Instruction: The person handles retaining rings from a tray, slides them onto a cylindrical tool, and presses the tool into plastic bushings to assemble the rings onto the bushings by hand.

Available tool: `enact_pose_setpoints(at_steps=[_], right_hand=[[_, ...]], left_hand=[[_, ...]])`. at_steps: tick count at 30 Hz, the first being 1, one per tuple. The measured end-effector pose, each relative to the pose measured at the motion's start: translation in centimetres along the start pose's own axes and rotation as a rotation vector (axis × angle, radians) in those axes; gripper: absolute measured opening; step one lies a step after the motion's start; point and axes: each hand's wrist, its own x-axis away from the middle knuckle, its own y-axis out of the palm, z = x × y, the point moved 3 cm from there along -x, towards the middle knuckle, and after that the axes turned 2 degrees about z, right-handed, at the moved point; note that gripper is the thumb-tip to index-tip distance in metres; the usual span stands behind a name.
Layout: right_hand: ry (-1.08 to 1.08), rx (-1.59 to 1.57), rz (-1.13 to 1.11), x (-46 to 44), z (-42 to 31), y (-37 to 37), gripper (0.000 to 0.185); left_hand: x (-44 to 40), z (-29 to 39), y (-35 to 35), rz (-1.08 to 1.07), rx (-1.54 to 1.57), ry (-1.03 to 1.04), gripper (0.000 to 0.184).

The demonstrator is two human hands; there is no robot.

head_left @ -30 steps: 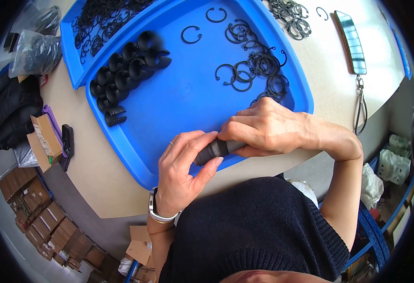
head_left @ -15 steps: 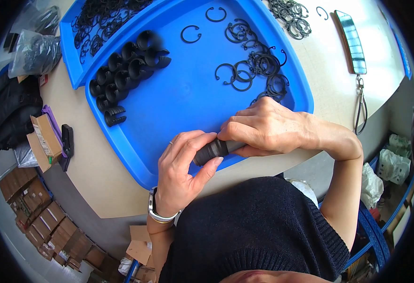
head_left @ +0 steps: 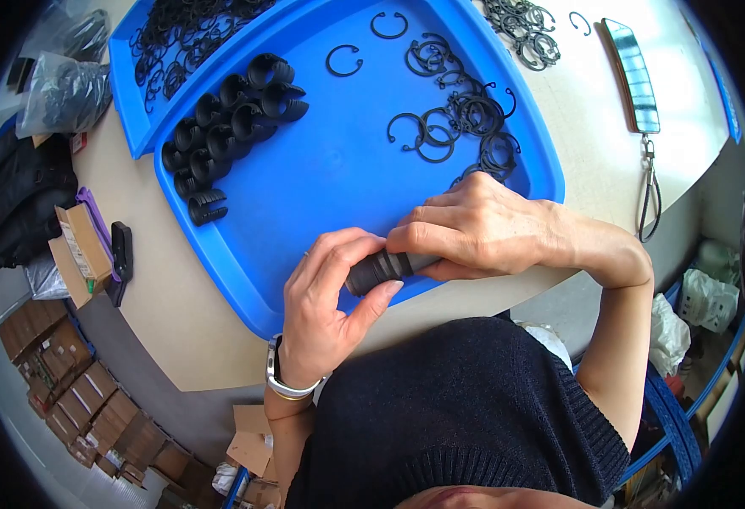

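Over the near edge of a blue tray, my left hand wraps its fingers and thumb round one end of a dark ribbed cylinder. Fingers of my right hand are closed on the other end, partly hiding it. Black rings appear stacked round the cylinder. In the tray, rows of stacked black rings lie at the left, and loose open rings are scattered at the right. Two single rings lie near the far side.
A second blue bin holds many rings at the upper left. More rings and a phone with a strap lie on the table right of the tray. A small open cardboard box stands at the left edge.
My left fingers have shifted slightly left along the cylinder, and more of its ringed middle shows. My right hand has barely moved.
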Motion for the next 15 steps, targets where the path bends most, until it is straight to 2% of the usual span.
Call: enact_pose_setpoints(at_steps=[15], right_hand=[[-0.015, 0.012, -0.017, 0.08, 0.11, 0.16, 0.041]], left_hand=[[-0.01, 0.02, 0.31, 0.033, -0.059, 0.033, 0.043]])
